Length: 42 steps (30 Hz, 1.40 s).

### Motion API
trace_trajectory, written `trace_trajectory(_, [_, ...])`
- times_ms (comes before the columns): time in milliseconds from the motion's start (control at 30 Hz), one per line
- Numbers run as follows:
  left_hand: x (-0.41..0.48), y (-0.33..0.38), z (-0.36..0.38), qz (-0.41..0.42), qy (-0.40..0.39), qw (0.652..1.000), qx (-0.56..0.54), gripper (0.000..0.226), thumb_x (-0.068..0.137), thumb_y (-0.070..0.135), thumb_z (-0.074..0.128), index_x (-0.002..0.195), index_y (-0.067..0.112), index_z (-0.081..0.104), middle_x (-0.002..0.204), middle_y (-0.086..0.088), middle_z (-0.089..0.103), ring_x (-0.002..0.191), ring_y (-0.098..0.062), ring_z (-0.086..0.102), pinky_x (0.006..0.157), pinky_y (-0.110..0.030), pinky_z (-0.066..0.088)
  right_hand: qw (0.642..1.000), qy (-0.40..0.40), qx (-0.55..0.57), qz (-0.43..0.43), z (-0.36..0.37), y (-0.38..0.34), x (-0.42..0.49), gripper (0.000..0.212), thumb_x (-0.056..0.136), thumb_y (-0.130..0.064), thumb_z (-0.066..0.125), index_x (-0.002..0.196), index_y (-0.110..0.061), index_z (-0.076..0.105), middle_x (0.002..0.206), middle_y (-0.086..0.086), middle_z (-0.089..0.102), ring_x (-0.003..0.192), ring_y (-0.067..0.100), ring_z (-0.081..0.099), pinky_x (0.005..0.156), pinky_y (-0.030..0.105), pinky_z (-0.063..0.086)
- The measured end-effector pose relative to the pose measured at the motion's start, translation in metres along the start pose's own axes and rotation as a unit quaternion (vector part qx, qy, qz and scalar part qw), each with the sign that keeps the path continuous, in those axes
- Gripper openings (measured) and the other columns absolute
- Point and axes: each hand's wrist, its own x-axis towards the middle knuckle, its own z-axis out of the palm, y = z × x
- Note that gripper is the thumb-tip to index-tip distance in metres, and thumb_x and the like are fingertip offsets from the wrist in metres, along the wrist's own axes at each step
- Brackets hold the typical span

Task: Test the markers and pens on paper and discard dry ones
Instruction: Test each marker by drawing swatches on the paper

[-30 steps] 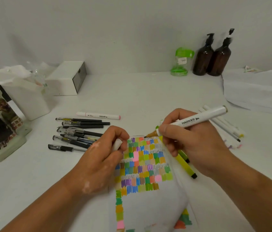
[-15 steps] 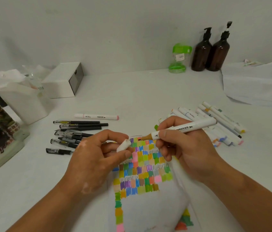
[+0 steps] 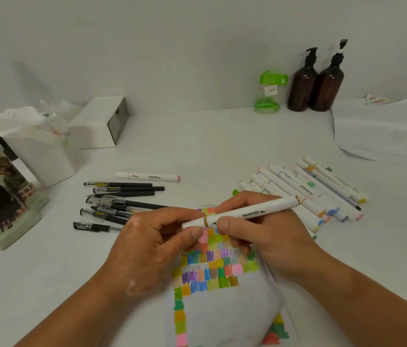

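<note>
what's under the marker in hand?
The paper, with colour swatches showing below the marker. The left hand and right hand, both holding the marker, cover much of the upper swatch rows.

Soft, even, slightly dim light fell across the white table [image 3: 210, 146], leaving only faint shadows on the wall [image 3: 172, 46] at upper left and beside the white box [image 3: 92, 126]. Wide-angle distortion bowed the table's far edge, and the corners looked soft.
</note>
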Motion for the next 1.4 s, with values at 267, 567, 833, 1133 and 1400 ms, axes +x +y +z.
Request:
trace_trajectory(267, [-0.001, -0.001, -0.001, 0.028, -0.030, 0.999, 0.018, 0.035, 0.079, 0.050, 0.062, 0.109, 0.035, 0.073, 0.080, 0.013, 0.075, 0.073, -0.007, 0.073, 0.064, -0.017, 0.058, 1.000, -0.013, -0.019, -0.017, -0.001, 0.004, -0.001, 0.010, 0.078, -0.032, 0.079, 0.087, -0.030, 0.077, 0.063, -0.001, 0.069, 0.056, 0.011, 0.063, 0.054, 0.023, 0.052])
trace_trajectory(567, [0.007, -0.003, -0.018, 0.044, 0.041, 0.998, 0.029, 0.022, 0.081, 0.034, 0.065, 0.101, 0.041, 0.073, 0.076, 0.015, 0.072, 0.071, 0.001, 0.067, 0.057, -0.005, 0.046, 0.968, -0.175, 0.175, 0.040, -0.035, -0.010, 0.006, 0.058, 0.083, -0.058, 0.067, 0.117, -0.012, 0.072, 0.104, 0.019, 0.073, 0.074, 0.020, 0.062, 0.054, 0.026, 0.050])
trace_trajectory(833, [0.008, -0.015, -0.013, 0.022, -0.008, 1.000, 0.001, 0.034, 0.073, 0.041, 0.071, 0.106, 0.051, 0.069, 0.093, 0.006, 0.072, 0.091, -0.014, 0.069, 0.075, -0.023, 0.060, 0.975, -0.148, -0.157, 0.052, -0.029, -0.009, 0.000, 0.025, 0.075, -0.037, 0.080, 0.100, -0.036, 0.075, 0.074, -0.005, 0.076, 0.070, 0.005, 0.070, 0.066, 0.015, 0.052])
trace_trajectory(1133, [0.008, -0.019, -0.017, -0.004, -0.006, 1.000, 0.022, 0.026, 0.072, 0.049, 0.067, 0.098, 0.051, 0.070, 0.088, 0.012, 0.073, 0.091, -0.005, 0.069, 0.066, -0.013, 0.055, 0.854, 0.242, -0.457, 0.053, -0.094, 0.003, 0.019, 0.010, 0.082, -0.036, 0.073, 0.092, -0.036, 0.076, 0.072, -0.015, 0.066, 0.068, 0.003, 0.059, 0.063, 0.021, 0.043])
trace_trajectory(1400, [0.007, -0.016, -0.019, 0.013, -0.007, 0.999, 0.037, 0.025, 0.073, 0.052, 0.067, 0.098, 0.052, 0.069, 0.084, 0.015, 0.073, 0.088, -0.008, 0.070, 0.067, -0.018, 0.058, 0.842, 0.226, -0.484, 0.076, -0.092, 0.018, 0.023, 0.016, 0.085, -0.035, 0.070, 0.099, -0.030, 0.076, 0.079, -0.015, 0.065, 0.073, -0.004, 0.055, 0.061, 0.007, 0.032])
